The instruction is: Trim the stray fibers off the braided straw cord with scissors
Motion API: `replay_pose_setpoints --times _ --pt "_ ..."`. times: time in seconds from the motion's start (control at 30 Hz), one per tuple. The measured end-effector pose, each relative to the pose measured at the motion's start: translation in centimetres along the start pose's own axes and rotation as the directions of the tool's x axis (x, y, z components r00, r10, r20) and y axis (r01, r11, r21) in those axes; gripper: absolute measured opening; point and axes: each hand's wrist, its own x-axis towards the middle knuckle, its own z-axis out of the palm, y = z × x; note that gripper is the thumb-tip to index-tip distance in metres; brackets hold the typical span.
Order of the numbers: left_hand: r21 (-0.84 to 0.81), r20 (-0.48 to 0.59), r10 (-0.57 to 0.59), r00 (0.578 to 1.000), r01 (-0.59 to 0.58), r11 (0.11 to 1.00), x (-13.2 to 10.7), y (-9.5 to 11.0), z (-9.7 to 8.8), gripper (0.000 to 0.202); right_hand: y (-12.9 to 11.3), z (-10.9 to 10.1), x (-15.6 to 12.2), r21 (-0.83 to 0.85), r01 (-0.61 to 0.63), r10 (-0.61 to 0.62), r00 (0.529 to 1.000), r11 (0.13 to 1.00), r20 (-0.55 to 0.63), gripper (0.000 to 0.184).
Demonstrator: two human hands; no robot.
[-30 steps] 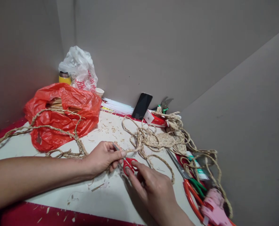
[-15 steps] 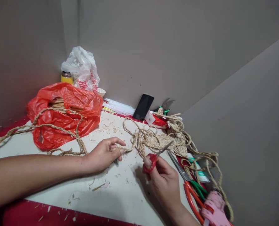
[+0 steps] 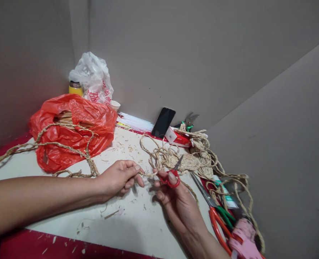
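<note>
Rope (image 3: 150,175) spans between both hands, above the table (image 3: 144,225). Left hand (image 3: 115,180): thumb and finger pinch it. Right hand (image 3: 179,201): fingers closed on scissors (image 3: 179,163), fingertips at the rope; whether they grip it cannot be told. Judged light, pliable, rough, prone to fraying; best pinched across the plait.

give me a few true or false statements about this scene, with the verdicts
1. The right hand holds small red-handled scissors. True.
2. The left hand grips the black phone. False: it pinches a braided cord.
3. A yellow container stands beside the white plastic bag. True.
4. The red plastic bag is tied shut. False: it lies open, tan strips showing inside.
5. Large orange-handled scissors lie to the right of the right hand. True.
</note>
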Motion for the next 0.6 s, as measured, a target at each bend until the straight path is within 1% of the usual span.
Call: replay_pose_setpoints --times 0.07,0.1,0.2,0.27,0.3,0.37,0.5,0.57,0.6 --pt "0.042 0.014 -0.044 0.999 0.043 0.998 0.09 -0.09 -0.13 0.037 -0.2 -0.07 -0.02 -0.001 0.035 -0.035 0.999 0.999 0.003 0.028" --pt "0.081 0.008 -0.046 0.999 0.045 0.996 0.16 -0.14 -0.17 0.038 -0.32 -0.09 -0.03 -0.001 0.047 -0.047 0.999 0.999 0.001 0.027" --pt "0.284 -0.025 0.017 1.0 -0.009 0.959 0.23 -0.23 -0.13 0.037 -0.67 0.08 -0.07 -0.005 0.094 -0.094 0.994 0.996 -0.053 0.024" --pt "0.388 0.007 0.058 0.998 -0.056 0.92 0.12 -0.26 -0.01 0.036 -0.81 0.26 -0.1 -0.014 0.132 -0.133 0.985 0.991 -0.107 0.025" --pt "0.407 0.041 0.054 0.998 -0.066 0.911 0.04 -0.28 0.05 0.037 -0.82 0.33 -0.11 -0.02 0.143 -0.144 0.982 0.99 -0.121 0.025" --pt "0.396 0.124 0.012 0.992 -0.061 0.916 -0.13 -0.38 0.12 0.038 -0.76 0.36 -0.13 -0.037 0.146 -0.149 0.982 0.989 -0.118 0.025" --pt "0.362 0.279 -0.082 0.957 -0.026 0.932 -0.35 -0.62 0.02 0.038 -0.66 0.15 -0.17 -0.076 0.145 -0.151 0.985 0.987 -0.088 0.025" --pt "0.365 0.328 -0.122 0.937 -0.006 0.931 -0.42 -0.63 -0.05 0.041 -0.73 0.12 -0.2 -0.092 0.143 -0.151 0.985 0.985 -0.086 0.026" --pt "0.367 0.334 -0.138 0.932 0.006 0.93 -0.46 -0.6 -0.07 0.041 -0.77 0.15 -0.23 -0.096 0.139 -0.147 0.985 0.986 -0.085 0.027"
